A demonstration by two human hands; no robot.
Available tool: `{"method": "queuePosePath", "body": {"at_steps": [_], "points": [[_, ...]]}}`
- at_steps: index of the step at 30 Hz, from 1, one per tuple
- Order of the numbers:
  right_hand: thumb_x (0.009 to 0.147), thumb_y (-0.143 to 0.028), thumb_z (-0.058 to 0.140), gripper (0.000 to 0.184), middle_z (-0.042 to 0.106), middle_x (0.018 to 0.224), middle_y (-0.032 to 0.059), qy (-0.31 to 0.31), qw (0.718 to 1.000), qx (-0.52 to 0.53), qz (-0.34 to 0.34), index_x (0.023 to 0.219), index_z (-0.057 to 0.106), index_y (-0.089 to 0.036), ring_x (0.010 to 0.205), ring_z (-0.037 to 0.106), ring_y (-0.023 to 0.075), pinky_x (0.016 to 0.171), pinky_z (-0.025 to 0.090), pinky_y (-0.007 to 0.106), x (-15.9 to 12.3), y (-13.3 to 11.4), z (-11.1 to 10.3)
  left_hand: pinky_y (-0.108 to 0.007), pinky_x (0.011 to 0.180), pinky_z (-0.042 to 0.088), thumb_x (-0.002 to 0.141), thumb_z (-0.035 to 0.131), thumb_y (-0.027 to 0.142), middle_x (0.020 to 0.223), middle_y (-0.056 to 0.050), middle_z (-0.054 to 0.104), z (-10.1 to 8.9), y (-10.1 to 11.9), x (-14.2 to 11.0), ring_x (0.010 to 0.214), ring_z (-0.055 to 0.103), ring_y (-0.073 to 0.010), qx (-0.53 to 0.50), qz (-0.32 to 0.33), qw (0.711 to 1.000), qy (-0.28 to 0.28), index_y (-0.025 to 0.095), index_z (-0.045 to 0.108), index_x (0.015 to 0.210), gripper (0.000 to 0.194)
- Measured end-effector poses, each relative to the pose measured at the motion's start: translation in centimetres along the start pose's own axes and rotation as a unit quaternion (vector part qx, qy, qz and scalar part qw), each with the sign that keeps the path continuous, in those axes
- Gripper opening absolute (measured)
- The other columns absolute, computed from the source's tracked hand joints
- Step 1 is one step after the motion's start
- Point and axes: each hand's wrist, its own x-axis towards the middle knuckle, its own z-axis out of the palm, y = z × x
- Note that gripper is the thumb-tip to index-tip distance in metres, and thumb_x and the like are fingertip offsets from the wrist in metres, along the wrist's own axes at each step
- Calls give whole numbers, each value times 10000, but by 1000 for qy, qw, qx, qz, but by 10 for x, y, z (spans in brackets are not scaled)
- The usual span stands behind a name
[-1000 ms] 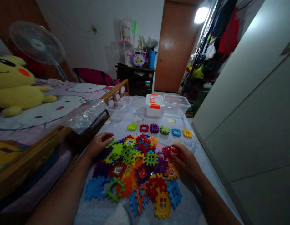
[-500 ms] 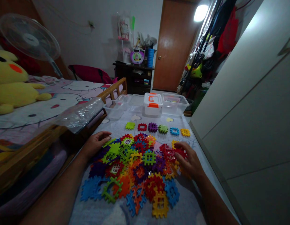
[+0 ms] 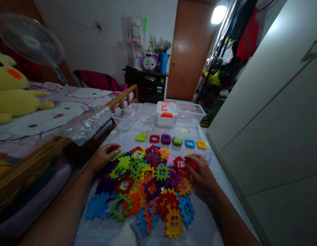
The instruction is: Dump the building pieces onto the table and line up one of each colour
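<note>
A yellow plush toy [image 3: 12, 102] sits on a bed at about 10 o'clock, with the heap of colorful plastic pieces [image 3: 143, 177] taken as the clock's center and 12 pointing away from the person. Nearer, also around 10 o'clock, the left hand [image 3: 104, 158] lies at the heap's edge, fingers loosely curved and slightly parted; I cannot tell whether the fingertips touch the pieces. A clear tub [image 3: 123, 125] stands between 11 and 12. The notched, mostly square pieces overlap on a pale blue cloth [image 3: 207, 218]. Beyond them, a spaced row runs from 12 to 2 o'clock: lime [image 3: 141, 137], red [image 3: 154, 141], purple [image 3: 166, 139], green [image 3: 177, 141], blue [image 3: 189, 146] and yellow [image 3: 201, 145]. Behind the row, toward 1 o'clock, are a lidded box with orange latches [image 3: 166, 120] and another clear tub [image 3: 190, 120]. Between 2 and 3 o'clock, the right hand [image 3: 200, 171] has its thumb and fingers closed around a red piece [image 3: 193, 166], just beside a red window piece [image 3: 181, 164] in the heap. A white cabinet [image 3: 276, 119] rises farther out at 2 o'clock.
</note>
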Motion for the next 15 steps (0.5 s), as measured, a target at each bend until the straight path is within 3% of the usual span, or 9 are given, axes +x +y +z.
{"method": "queuePosePath", "body": {"at_steps": [5, 10, 15], "points": [[906, -248, 508, 294, 683, 1105, 109, 5, 999, -26, -18, 1153, 663, -208, 1144, 527, 299, 1019, 364, 508, -2, -8, -2, -363, 795, 575, 620, 744, 661, 971, -88, 769, 1, -2, 1, 907, 716, -294, -14, 3, 1000, -2, 186, 718, 1031, 629], [869, -311, 624, 379, 667, 1219, 135, -45, 994, -94, -15, 1227, 635, -187, 1252, 461, 357, 1065, 275, 563, 0, -13, 5, -356, 807, 570, 617, 744, 667, 979, -89, 767, 1, -4, 1, 926, 716, -292, -17, 7, 1000, -1, 184, 719, 1024, 632], [854, -244, 632, 325, 685, 1116, 115, -51, 992, -112, -12, 1174, 656, -195, 1135, 523, 320, 1030, 321, 517, 2, -12, 8, -337, 769, 579, 593, 760, 667, 955, -82, 774, 1, -1, 0, 902, 723, -286, -30, -1, 1000, 0, 189, 726, 1006, 633]]}}
